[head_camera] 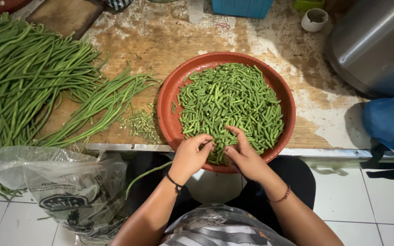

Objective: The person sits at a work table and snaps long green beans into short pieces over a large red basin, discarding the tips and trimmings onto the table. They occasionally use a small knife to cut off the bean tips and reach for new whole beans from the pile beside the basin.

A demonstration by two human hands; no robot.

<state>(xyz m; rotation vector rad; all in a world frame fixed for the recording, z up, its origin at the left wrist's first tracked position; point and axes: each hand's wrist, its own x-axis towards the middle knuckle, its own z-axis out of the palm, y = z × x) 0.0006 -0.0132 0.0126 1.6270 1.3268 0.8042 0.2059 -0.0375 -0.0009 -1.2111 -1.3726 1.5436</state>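
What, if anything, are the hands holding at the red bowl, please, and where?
Both the left hand and right hand pinch cut green bean pieces at the near edge of the pile in the red bowl; the exact hold is hidden.

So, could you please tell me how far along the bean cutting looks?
Done: the red bowl holds a heap of cut bean pieces. In hand: the left hand and right hand pinch pieces at the near rim. Left: many uncut long beans on the wooden table.

place: looks like a home or small food-stall kitchen
clues: worn wooden counter (pixel 169 41), piles of long beans (pixel 19 77), steel pot (pixel 375 43), tiled floor (pixel 365 205)
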